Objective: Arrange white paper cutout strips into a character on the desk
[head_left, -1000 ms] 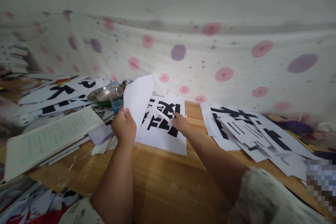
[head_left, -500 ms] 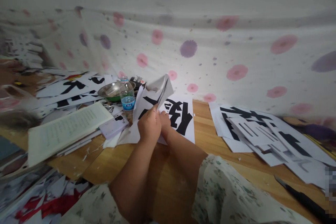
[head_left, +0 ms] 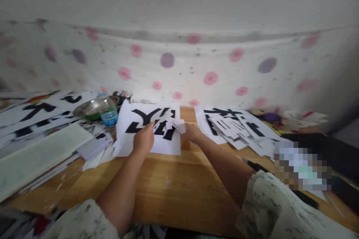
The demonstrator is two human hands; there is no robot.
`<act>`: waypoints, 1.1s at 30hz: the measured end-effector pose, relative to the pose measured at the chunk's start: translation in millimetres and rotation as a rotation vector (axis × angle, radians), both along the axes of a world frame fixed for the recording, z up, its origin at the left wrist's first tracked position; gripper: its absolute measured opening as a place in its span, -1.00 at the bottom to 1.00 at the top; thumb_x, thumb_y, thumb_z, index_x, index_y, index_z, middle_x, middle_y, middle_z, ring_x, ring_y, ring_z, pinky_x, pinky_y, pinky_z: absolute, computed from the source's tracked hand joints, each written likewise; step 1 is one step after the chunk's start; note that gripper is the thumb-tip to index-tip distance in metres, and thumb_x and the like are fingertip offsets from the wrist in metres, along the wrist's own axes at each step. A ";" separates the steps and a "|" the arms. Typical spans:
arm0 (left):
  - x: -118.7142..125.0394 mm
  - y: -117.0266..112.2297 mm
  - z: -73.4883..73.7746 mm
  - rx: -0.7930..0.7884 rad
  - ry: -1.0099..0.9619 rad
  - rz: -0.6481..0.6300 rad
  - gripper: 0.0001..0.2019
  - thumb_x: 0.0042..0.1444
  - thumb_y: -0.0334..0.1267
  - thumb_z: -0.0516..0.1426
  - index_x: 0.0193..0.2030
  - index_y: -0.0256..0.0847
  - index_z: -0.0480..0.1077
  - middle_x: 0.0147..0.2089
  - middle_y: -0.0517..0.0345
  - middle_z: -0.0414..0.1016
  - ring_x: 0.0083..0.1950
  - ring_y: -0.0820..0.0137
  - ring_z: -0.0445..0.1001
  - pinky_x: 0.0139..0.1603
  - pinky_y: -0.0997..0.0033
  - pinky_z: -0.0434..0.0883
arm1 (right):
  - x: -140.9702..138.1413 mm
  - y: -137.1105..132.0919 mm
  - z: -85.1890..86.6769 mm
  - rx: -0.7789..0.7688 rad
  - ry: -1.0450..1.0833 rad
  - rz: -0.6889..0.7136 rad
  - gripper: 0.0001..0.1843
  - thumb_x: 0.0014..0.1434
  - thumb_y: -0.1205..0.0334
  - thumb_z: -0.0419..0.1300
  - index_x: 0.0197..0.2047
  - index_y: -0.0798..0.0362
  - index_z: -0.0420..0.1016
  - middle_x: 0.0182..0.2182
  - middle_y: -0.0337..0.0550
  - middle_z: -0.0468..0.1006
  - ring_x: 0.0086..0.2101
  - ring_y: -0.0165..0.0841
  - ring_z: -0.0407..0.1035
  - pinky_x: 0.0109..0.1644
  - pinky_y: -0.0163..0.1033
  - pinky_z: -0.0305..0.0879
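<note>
My left hand (head_left: 144,139) is closed in a pinch at the edge of a thin white paper cutout (head_left: 169,120) with jagged edges. Across from it, my right hand (head_left: 192,133) pinches the cutout's right end; whether this is one piece or several I cannot tell. Beneath lies a white sheet with bold black characters (head_left: 153,148), flat on the wooden table (head_left: 168,186). The cutout covers part of the printed strokes. Both sets of fingertips are partly hidden by the paper.
Left of the sheet stand a water bottle (head_left: 109,116), a metal bowl (head_left: 84,110), a pale purple phone-like object (head_left: 95,147) and an open book (head_left: 47,160). To the right lie stacked cut papers (head_left: 232,129) and a black-handled knife (head_left: 297,193).
My hands have moved apart, right hand to the right. The raised, folded sheet now lies flatter, and a white cutout shows between my hands. The view has swung right.
</note>
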State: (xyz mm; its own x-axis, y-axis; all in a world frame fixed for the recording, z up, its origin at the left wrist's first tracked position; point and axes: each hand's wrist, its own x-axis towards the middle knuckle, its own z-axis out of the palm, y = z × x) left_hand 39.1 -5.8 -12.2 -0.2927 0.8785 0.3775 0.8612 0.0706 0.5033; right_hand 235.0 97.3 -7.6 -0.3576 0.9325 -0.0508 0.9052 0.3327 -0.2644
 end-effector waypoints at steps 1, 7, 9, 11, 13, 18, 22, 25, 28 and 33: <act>2.0 1.0 -2.3 -0.033 -0.003 -0.025 -0.57 0.20 -0.36 -0.12 0.18 -0.23 0.28 0.20 -0.11 0.35 0.16 0.14 0.36 0.13 0.20 0.25 | 18.6 -5.0 3.6 0.002 0.013 -0.032 -0.66 0.24 0.14 0.11 0.05 0.09 0.33 -0.04 -0.06 0.41 -0.14 -0.29 0.38 -0.09 -0.07 0.38; 11.3 -1.3 -14.0 -0.263 -0.051 -0.191 -0.37 -0.03 -0.27 0.14 0.25 -0.17 0.18 0.28 -0.09 0.24 0.21 0.09 0.31 0.16 0.16 0.24 | 141.5 -42.6 19.2 0.012 0.168 -0.210 -0.57 0.12 0.22 0.20 0.07 0.12 0.36 -0.06 0.05 0.46 -0.12 -0.21 0.39 -0.07 -0.10 0.33; 19.2 -4.4 -12.7 -0.307 -0.075 -0.237 -0.29 -0.23 -0.25 0.26 0.17 -0.16 0.29 0.26 -0.08 0.27 0.26 0.00 0.22 0.21 0.09 0.18 | 178.6 -58.7 19.7 0.024 0.249 -0.246 -0.48 0.04 0.28 0.21 0.11 0.14 0.35 -0.04 0.09 0.46 -0.08 -0.16 0.38 -0.05 -0.14 0.30; 36.3 -7.0 -8.3 -0.301 -0.115 -0.261 -0.31 -0.28 -0.24 0.27 0.12 -0.20 0.34 0.28 -0.14 0.22 0.31 -0.06 0.11 0.25 -0.02 0.09 | 207.4 -76.0 19.7 0.029 0.327 -0.266 -0.42 0.00 0.29 0.20 0.13 0.13 0.34 -0.04 0.06 0.47 -0.09 -0.16 0.39 -0.06 -0.17 0.30; 66.4 -9.8 -3.2 -0.268 -0.180 -0.313 -0.39 -0.18 -0.18 0.23 0.10 -0.25 0.35 0.30 -0.18 0.19 0.33 -0.01 0.09 0.28 -0.02 0.03 | 224.5 -92.9 20.9 0.029 0.399 -0.277 -0.39 -0.01 0.26 0.20 0.15 0.11 0.33 -0.07 0.03 0.50 -0.16 -0.19 0.43 -0.13 -0.19 0.32; 187.4 -23.5 -1.6 -0.356 -0.791 -0.678 -0.58 0.08 0.01 0.11 0.05 -0.12 0.40 0.07 -0.12 0.47 0.03 0.16 0.47 -0.03 0.16 0.41 | 216.3 -123.0 25.1 0.056 0.549 -0.232 -0.48 0.05 0.26 0.14 0.12 0.11 0.36 -0.17 -0.03 0.55 -0.31 -0.30 0.46 -0.28 -0.28 0.35; 266.2 -26.7 -13.5 -0.339 -1.553 -0.603 -0.64 -0.01 -0.03 0.21 -0.16 -0.23 0.44 -0.21 -0.08 0.56 -0.24 0.21 0.55 -0.25 0.25 0.47 | 192.9 -130.7 15.4 0.092 0.597 -0.152 -0.58 0.02 0.36 0.14 0.00 0.05 0.44 -0.21 -0.13 0.56 -0.27 -0.31 0.43 -0.21 -0.28 0.34; 281.6 -21.0 -22.8 -0.297 -1.580 -0.501 -0.75 0.02 -0.13 0.20 -0.21 -0.22 0.42 -0.30 0.03 0.57 -0.29 0.28 0.55 -0.27 0.33 0.47 | 193.7 -128.4 2.7 0.109 0.585 -0.121 -0.62 -0.01 0.40 0.15 -0.08 0.02 0.47 -0.22 -0.13 0.56 -0.21 -0.27 0.41 -0.14 -0.24 0.32; 266.4 -12.4 -27.1 -0.315 -1.561 -0.427 -0.78 0.04 -0.21 0.17 -0.19 -0.26 0.40 -0.43 0.04 0.54 -0.43 0.29 0.53 -0.39 0.30 0.46 | 212.3 -114.9 -3.5 0.101 0.522 -0.134 -0.62 -0.06 0.40 0.18 -0.11 0.02 0.49 -0.22 -0.10 0.56 -0.23 -0.25 0.42 -0.18 -0.25 0.32; 223.6 6.3 -25.4 -0.228 -1.528 -0.289 -0.85 0.06 -0.24 0.13 -0.27 -0.28 0.36 -0.64 0.24 0.37 -0.67 0.48 0.33 -0.62 0.49 0.32 | 247.7 -49.7 19.3 0.158 0.353 -0.237 -0.67 0.07 0.29 0.14 -0.06 0.05 0.46 -0.23 -0.06 0.54 -0.29 -0.25 0.43 -0.21 -0.24 0.30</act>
